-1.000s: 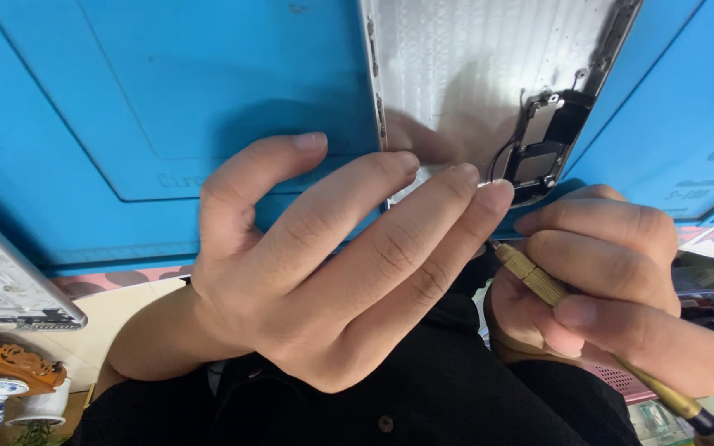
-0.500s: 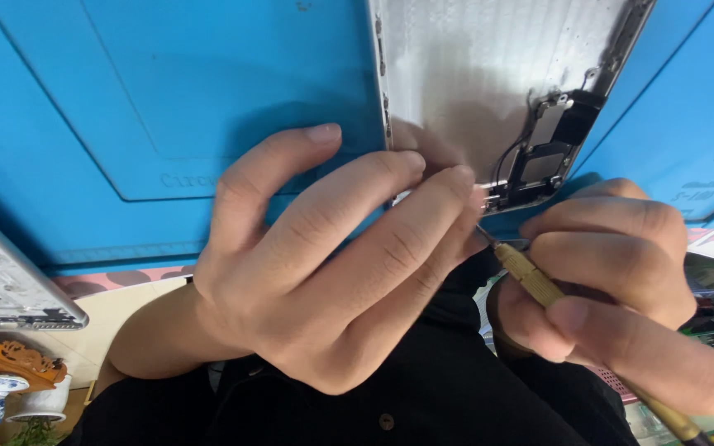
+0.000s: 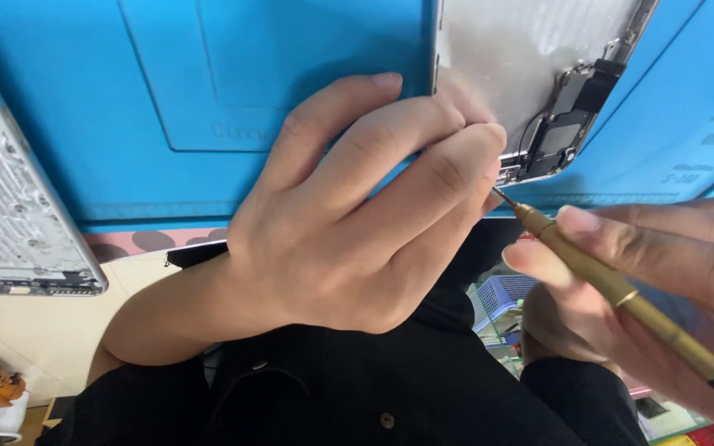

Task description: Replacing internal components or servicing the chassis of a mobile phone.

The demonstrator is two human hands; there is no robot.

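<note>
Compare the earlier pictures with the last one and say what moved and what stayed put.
The right hand has drawn back toward the right, so more of the gold screwdriver shows, its tip still at the corner of the opened silver device. The left hand stays pressed on that corner, and the blue mat has not shifted.

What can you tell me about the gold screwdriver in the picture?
The screwdriver is slim, with a brass-coloured metal shaft narrowing to a fine dark tip and a black band near its far end. It lies slanted, tip pointing up-left at the lower edge of the opened silver device. The right hand pinches it; the left hand rests beside the tip.
</note>
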